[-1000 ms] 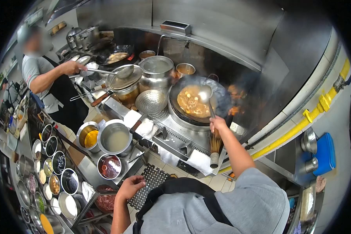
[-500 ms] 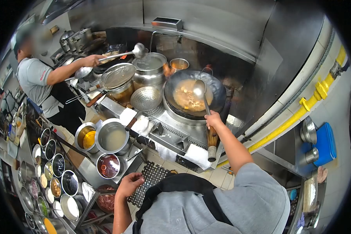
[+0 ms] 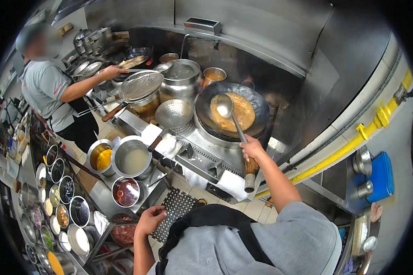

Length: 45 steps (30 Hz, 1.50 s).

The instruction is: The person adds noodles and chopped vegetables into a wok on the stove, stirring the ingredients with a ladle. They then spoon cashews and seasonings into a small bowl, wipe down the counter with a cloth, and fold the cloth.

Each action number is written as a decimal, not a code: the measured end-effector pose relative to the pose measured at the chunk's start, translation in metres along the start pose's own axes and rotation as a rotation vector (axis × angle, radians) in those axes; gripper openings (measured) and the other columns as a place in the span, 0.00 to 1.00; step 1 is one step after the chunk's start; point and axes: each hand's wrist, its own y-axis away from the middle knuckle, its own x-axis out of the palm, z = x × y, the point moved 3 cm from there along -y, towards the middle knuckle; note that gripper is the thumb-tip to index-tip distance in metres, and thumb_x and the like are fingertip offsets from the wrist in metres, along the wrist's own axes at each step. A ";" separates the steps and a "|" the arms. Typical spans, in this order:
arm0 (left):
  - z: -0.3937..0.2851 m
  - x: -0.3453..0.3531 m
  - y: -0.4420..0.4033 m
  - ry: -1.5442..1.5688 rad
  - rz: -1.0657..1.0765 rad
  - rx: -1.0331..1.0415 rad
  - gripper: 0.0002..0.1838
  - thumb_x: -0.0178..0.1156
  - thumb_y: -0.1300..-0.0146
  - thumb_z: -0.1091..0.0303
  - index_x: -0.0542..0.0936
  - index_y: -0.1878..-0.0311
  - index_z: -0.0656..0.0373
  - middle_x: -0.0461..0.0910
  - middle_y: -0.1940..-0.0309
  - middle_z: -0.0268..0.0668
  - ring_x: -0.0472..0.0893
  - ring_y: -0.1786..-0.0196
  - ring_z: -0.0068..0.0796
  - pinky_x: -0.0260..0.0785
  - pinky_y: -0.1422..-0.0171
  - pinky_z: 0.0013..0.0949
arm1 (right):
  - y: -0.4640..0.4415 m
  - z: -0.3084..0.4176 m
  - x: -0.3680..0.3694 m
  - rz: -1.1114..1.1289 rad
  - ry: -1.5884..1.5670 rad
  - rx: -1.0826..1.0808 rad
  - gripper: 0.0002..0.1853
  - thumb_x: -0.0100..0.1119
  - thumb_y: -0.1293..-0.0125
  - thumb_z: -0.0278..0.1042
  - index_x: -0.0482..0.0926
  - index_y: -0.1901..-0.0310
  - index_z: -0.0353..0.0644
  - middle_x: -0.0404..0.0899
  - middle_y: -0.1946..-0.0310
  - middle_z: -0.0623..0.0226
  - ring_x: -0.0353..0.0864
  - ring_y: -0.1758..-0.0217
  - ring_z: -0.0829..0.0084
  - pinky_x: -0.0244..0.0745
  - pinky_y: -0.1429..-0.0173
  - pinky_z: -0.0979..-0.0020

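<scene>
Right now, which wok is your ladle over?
The nearer wok, with brown liquid; the ladle is in the right hand. The farther wok holds pale food.

Upper limbs of the person, both bare-handed. The right forearm (image 3: 280,181) reaches forward, well ahead of the torso, its right hand (image 3: 252,147) closed in a grip. The left forearm (image 3: 143,252) is raised beside the torso; its left hand (image 3: 150,220) is empty, fingers (image 3: 159,212) loosely curled.

ladle (image 3: 225,108) in wok (image 3: 205,109), perforated strainer (image 3: 174,113) left of wok
</scene>
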 end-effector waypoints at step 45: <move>-0.004 -0.002 -0.008 -0.068 0.009 -0.020 0.21 0.64 0.39 0.66 0.76 0.47 0.68 0.81 0.64 0.34 0.79 0.64 0.20 0.70 0.61 0.25 | -0.105 0.031 -0.033 -0.126 0.160 -0.055 0.20 0.55 0.38 0.26 0.68 0.43 0.42 0.67 0.85 0.69 0.65 0.89 0.74 0.60 0.87 0.67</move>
